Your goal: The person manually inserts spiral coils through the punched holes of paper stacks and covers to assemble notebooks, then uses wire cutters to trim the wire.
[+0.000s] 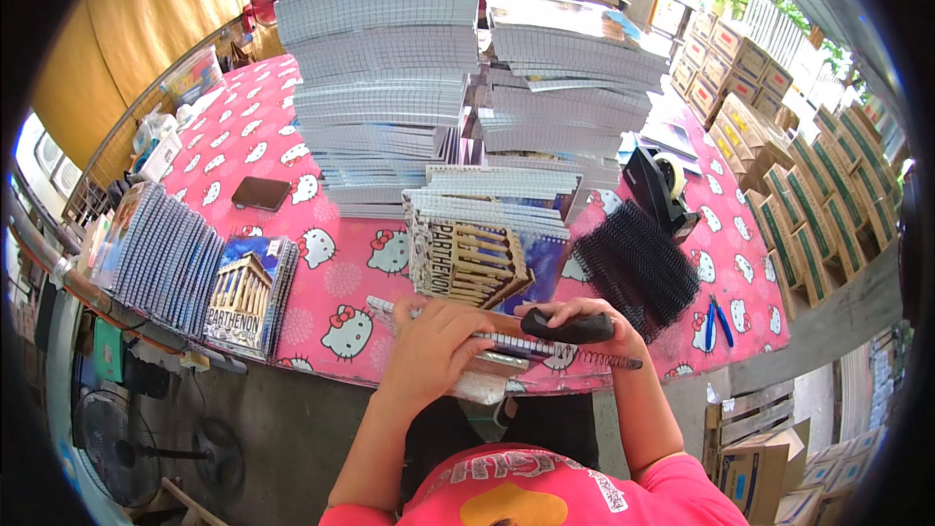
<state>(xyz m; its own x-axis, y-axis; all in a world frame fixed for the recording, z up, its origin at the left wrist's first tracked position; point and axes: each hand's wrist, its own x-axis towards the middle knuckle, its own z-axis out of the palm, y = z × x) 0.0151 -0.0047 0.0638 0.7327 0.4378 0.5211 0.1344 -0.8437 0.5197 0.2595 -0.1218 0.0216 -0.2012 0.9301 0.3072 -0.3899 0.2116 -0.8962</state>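
Observation:
My left hand (436,341) lies over a notebook (521,342) at the table's near edge, its fingers pressing down on it. Along the notebook's punched edge runs a spiral coil (609,360), whose loose end sticks out to the right. My right hand (606,319) is closed around a dark, rounded, handle-like tool (570,327) just above that edge; its exact kind I cannot make out. Right behind my hands leans a pile of notebooks (487,253) with a columned temple on the cover. To the right lies a heap of black spiral coils (638,268).
Tall stacks of punched pages (380,68) rise at the back of the pink tablecloth (341,333). Coil-bound notebooks (166,253) stand at left, near a brown flat case (261,193). Blue-handled pliers (719,323) and a tape dispenser (659,190) sit right. Cartons (726,54) line the far right.

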